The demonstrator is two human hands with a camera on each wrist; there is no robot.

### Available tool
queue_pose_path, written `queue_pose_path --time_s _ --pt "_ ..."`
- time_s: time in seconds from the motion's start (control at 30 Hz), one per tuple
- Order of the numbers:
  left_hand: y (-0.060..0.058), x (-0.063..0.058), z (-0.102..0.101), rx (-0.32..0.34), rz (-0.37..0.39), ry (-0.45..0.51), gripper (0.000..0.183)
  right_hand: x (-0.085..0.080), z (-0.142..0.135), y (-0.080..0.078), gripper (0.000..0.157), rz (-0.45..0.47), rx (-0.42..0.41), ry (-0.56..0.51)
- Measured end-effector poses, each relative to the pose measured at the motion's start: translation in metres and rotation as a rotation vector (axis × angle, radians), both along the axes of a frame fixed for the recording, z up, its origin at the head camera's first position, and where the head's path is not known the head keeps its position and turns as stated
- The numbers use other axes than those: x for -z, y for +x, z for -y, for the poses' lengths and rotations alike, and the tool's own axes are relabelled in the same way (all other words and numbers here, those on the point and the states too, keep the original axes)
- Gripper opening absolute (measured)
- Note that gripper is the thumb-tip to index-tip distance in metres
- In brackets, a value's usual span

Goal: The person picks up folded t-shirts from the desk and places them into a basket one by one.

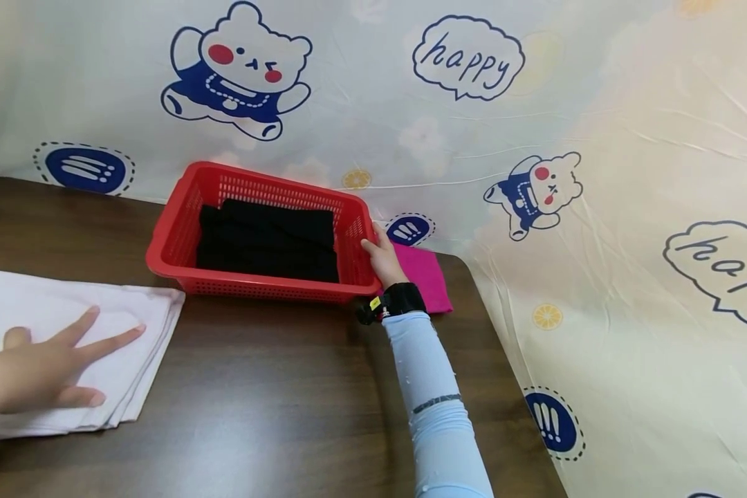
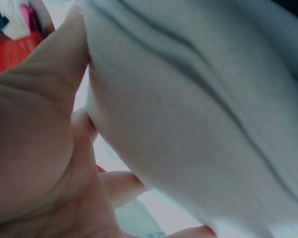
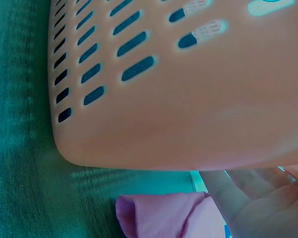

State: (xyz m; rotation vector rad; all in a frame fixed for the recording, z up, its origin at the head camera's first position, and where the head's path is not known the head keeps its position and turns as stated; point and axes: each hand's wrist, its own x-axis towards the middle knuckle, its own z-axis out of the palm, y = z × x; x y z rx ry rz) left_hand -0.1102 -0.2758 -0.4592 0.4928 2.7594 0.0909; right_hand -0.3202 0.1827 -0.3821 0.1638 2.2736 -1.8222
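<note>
My left hand (image 1: 43,370) rests on a stack of folded white cloths (image 1: 140,304) at the left of the table, its fingers spread. In the left wrist view, the thumb and fingers lie against the pale cloth (image 2: 164,124). Farther back, my right hand (image 1: 382,259) holds the right end of a red plastic basket (image 1: 261,285), thumb over the rim. Folded black cloth (image 1: 268,242) lies inside the basket. The right wrist view shows the basket's slotted wall (image 3: 164,119) close up, with the right fingers partly hidden against it.
A folded bright pink cloth (image 1: 426,277) lies on the table just right of the basket, beside the right wrist. The dark brown wooden table (image 1: 274,387) ends at a printed curtain (image 1: 373,90) behind and to the right.
</note>
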Motion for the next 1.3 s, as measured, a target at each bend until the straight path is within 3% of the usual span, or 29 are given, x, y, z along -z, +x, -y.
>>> queue_pose_path --time_s 0.3,0.47,0.77,1.3 --pt "0.026 -0.006 -0.054 -0.021 0.056 0.112 0.104 0.002 -0.002 -0.001 0.06 -0.002 -0.017 -0.023" --pt "0.033 -0.013 -0.09 0.002 0.092 0.178 0.103 0.005 -0.001 -0.001 0.061 -0.02 -0.016 -0.031" --pt "0.023 -0.03 -0.152 0.001 0.197 0.17 0.106 0.004 -0.002 -0.004 0.058 -0.032 -0.005 -0.047" --pt "0.005 -0.045 -0.226 0.003 0.193 0.128 0.103 0.005 -0.004 -0.007 0.058 -0.025 -0.002 -0.06"
